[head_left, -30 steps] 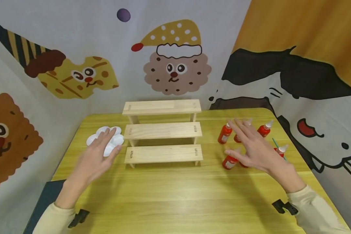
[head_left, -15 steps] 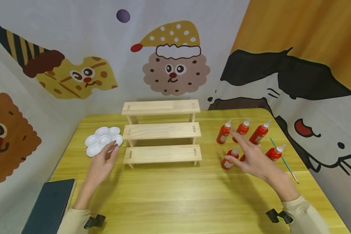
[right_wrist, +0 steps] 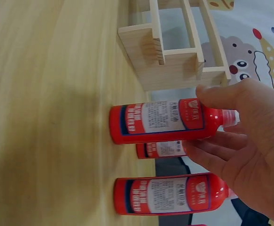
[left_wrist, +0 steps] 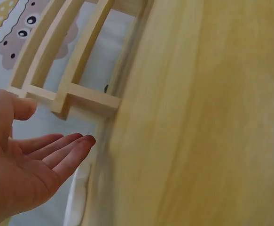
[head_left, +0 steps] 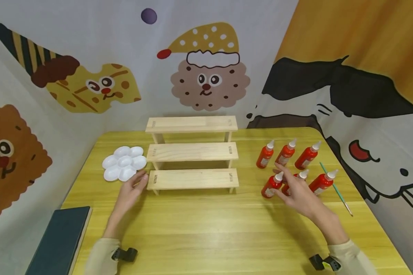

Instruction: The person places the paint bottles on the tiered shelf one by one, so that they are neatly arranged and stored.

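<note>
My left hand (head_left: 130, 191) is beside the left end of a three-step wooden shelf (head_left: 192, 178), fingers extended and thumb apart, holding nothing. In the left wrist view its fingertips point at the shelf's end frame (left_wrist: 92, 98). A white flower-shaped paint palette (head_left: 125, 162) lies just beyond this hand. On the right, several red squeeze bottles (head_left: 285, 154) with white nozzle caps stand in two rows. My right hand (head_left: 301, 196) reaches to the front-left bottle (head_left: 269, 186), thumb on one side and loosely extended fingers on the other. In the right wrist view the thumb tip meets that bottle's (right_wrist: 162, 121) shoulder.
A thin green paintbrush (head_left: 339, 194) lies right of the bottles. At the table's left edge is a dark-covered book (head_left: 60, 238). The yellow wood-grain table (head_left: 206, 229) backs onto a cartoon-printed curtain (head_left: 124, 34).
My left hand has drawn back off the palette and moved right to the shelf's end. My right hand has lowered, its thumb and fingers coming to either side of the front-left bottle.
</note>
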Available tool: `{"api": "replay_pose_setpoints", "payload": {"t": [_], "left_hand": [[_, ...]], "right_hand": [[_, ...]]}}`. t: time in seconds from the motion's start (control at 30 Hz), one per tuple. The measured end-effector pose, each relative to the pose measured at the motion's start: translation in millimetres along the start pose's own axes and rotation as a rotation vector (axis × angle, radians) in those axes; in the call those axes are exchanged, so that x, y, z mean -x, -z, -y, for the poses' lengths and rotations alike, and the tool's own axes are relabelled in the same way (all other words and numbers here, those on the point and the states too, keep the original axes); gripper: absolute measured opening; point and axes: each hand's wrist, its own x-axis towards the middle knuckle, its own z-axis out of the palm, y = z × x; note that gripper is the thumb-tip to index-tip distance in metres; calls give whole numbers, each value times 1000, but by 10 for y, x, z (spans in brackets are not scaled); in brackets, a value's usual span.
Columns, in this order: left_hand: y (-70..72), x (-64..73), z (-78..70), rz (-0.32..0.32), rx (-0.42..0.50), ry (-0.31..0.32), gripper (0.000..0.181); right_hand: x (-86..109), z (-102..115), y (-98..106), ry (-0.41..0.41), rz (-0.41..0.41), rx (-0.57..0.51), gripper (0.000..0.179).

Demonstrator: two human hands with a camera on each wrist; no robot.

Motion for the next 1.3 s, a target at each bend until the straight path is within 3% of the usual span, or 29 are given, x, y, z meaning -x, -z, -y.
{"api": "replay_pose_setpoints", "payload": {"t": [0.4, 0.57, 0.7, 0.87, 1.07, 1.3], "left_hand": [[-154, -62, 74, 6, 69, 31, 59], [-162, -66, 90, 23, 101, 50, 60], [-143, -69, 88, 53, 130, 67, 62], [-112, -74, 75, 80, 128, 81, 66], [-116, -50, 35, 76, 133, 80, 63], [-134, -6, -18, 65, 129, 65, 63]], "right_hand": [[85, -51, -105, 16, -48, 10, 47], [103, -48, -118, -13, -70, -3, 37], [95, -42, -99, -16, -99, 2, 35], [-14, 4, -15, 48, -136, -21, 37], [-207, 133, 144, 109, -159, -41, 42], [-388, 283, 290, 117, -159, -94, 45]]}}
